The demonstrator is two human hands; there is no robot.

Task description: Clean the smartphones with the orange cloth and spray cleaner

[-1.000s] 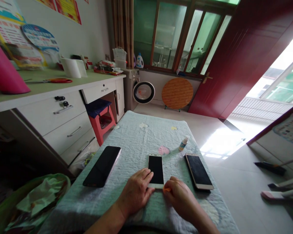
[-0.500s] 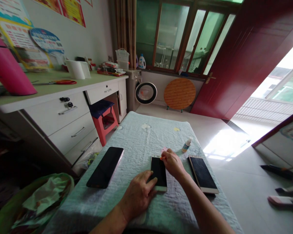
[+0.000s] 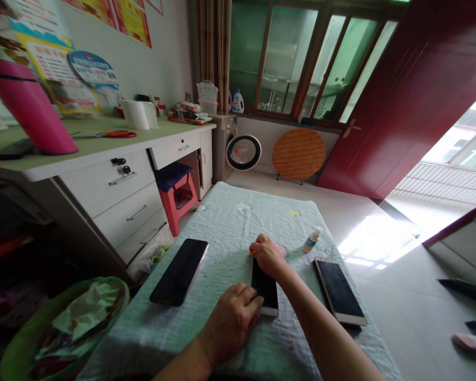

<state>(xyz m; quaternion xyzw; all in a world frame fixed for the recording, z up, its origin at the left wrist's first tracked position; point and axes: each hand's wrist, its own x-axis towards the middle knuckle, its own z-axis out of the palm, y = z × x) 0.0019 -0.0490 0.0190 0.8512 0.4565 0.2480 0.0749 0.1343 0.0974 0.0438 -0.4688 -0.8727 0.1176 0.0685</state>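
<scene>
A white-framed smartphone [image 3: 265, 288] with a dark screen lies face up on the cloth-covered table [image 3: 222, 254]. My left hand [image 3: 236, 317] grips its lower left side, with fingers bent over the edge. At its top end, my right hand [image 3: 267, 255] pinches a small orange thing [image 3: 252, 253], too small to name, and covers the upper screen. Something pink [image 3: 280, 248] lies on the cloth behind that hand, partly hidden. To the left rests a black smartphone [image 3: 180, 272]; to the right, another white-framed phone [image 3: 340, 290]. A small spray bottle [image 3: 311, 241] stands behind the latter.
A desk [image 3: 103, 174] with drawers runs along the left, bearing a pink tumbler [image 3: 35, 108] and red-handled scissors [image 3: 117, 134]. A red stool [image 3: 178, 198] is tucked beneath it. At lower left stands a green waste basket [image 3: 121, 296]. A red door [image 3: 365, 100] is at right.
My right hand has moved left across the phone's top edge with the orange thing, from the upper right corner to the upper left. My left hand stays at the phone. The view has shifted slightly.
</scene>
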